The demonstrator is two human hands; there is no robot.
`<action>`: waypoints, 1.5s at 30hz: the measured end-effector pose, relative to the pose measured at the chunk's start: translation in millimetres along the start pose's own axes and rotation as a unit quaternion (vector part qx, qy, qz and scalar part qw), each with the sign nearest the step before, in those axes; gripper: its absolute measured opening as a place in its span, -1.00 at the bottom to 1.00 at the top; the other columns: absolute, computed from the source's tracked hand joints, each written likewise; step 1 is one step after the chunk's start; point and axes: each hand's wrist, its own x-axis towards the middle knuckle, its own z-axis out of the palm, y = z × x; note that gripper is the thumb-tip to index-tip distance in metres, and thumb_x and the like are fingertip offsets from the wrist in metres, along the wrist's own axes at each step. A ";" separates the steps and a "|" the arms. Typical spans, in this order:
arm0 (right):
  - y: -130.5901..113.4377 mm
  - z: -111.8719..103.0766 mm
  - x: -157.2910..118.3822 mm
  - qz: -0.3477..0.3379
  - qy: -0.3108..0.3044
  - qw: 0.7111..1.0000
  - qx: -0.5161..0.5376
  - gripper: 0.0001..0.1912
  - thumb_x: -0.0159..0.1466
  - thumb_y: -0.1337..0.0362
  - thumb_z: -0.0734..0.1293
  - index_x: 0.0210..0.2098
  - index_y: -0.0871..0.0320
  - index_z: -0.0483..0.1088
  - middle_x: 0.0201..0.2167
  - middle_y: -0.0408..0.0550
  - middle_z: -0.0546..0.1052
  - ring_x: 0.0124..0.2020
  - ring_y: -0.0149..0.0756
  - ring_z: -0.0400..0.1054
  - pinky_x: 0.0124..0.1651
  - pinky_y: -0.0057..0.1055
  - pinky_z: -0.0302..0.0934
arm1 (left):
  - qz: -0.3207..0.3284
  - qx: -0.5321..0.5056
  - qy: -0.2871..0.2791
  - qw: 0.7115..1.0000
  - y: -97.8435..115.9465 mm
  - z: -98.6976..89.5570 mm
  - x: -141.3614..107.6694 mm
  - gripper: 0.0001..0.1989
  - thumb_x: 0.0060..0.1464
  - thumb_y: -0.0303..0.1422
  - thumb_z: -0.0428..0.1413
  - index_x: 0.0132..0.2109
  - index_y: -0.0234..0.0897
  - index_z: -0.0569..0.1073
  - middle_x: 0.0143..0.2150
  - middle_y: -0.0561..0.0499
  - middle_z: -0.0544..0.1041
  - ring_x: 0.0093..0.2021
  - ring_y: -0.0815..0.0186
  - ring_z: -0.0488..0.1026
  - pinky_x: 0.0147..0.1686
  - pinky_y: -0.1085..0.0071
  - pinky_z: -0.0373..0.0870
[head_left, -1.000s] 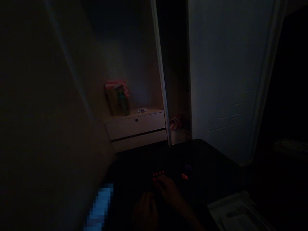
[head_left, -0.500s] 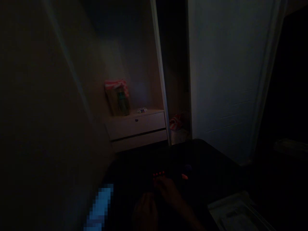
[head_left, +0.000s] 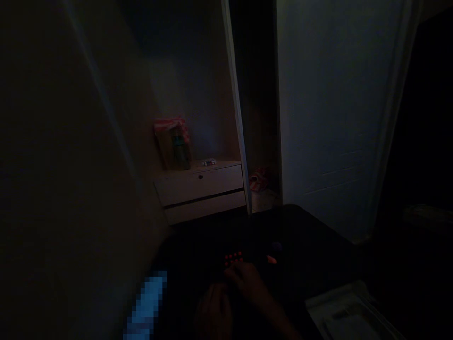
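The room is very dark. On the dark table (head_left: 293,222) lies a small group of red round dots (head_left: 233,256) in rows; I cannot make out whether they are loose pieces. My right hand (head_left: 247,281) is at the near edge of the dots, its fingers bent and drawn together, covering part of the lower row. Anything between those fingertips is hidden. Nearer to me, my left hand (head_left: 214,307) rests low over the table, fingers stretched forward, with no object visible in it. An orange-red small piece (head_left: 271,259) and a dark purple one (head_left: 277,246) lie right of the dots.
A pale tray-like thing (head_left: 339,307) is at the lower right. A blurred bright blue shape (head_left: 146,302) shows at the lower left. Behind the table stand a drawer unit (head_left: 205,188) with a bottle (head_left: 181,153) on top and a large pale panel (head_left: 325,118).
My right hand has drawn back slightly toward me, and more of the red dots show above its fingers. My left hand has barely moved.
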 end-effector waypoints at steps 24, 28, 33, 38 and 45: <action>6.2 1.3 0.3 -0.039 0.001 0.999 0.005 -0.92 0.30 0.33 0.36 -0.26 0.11 0.54 -0.21 -0.05 0.63 -0.15 -0.21 0.50 -0.06 -0.37 0.28 | 0.004 -0.017 0.022 1.000 0.4 1.7 -0.7 -0.68 0.26 -0.42 -0.06 -0.24 -0.11 0.59 -0.25 0.08 0.67 -0.27 0.31 0.60 -0.24 0.40 0.42; 4.6 0.6 -0.9 -0.032 0.003 0.999 0.011 -0.86 0.31 0.33 0.34 -0.20 0.11 0.55 -0.17 -0.02 0.64 -0.10 -0.17 0.51 -0.03 -0.33 0.31 | 0.008 -0.009 0.010 1.000 1.1 -1.8 0.9 -0.69 0.24 -0.42 -0.05 -0.23 -0.11 0.60 -0.24 0.08 0.67 -0.25 0.30 0.61 -0.23 0.39 0.43; 4.0 -0.4 -2.0 -0.037 -0.001 0.999 0.003 -0.81 0.31 0.34 0.32 -0.15 0.10 0.57 -0.11 0.00 0.65 -0.05 -0.13 0.51 0.03 -0.28 0.32 | -0.007 -0.021 -0.004 1.000 3.4 -5.0 2.0 -0.68 0.24 -0.44 -0.06 -0.25 -0.10 0.59 -0.27 0.08 0.66 -0.29 0.32 0.60 -0.26 0.42 0.41; 4.2 1.0 -0.8 -0.045 0.006 0.999 0.013 -0.78 0.35 0.31 0.29 -0.12 0.10 0.58 -0.12 0.02 0.66 -0.06 -0.12 0.54 0.04 -0.26 0.34 | -0.004 -0.014 -0.018 1.000 1.4 -3.3 1.0 -0.67 0.24 -0.43 -0.07 -0.22 -0.10 0.60 -0.24 0.06 0.67 -0.25 0.31 0.60 -0.24 0.41 0.41; 14.6 5.8 0.3 -0.062 0.014 0.998 0.011 -0.74 0.34 0.34 0.29 -0.07 0.07 0.58 -0.04 0.01 0.65 0.02 -0.11 0.52 0.13 -0.21 0.32 | -0.025 -0.019 -0.021 0.999 3.7 -4.4 1.5 -0.67 0.25 -0.40 -0.07 -0.23 -0.11 0.60 -0.23 0.05 0.67 -0.26 0.29 0.60 -0.23 0.39 0.41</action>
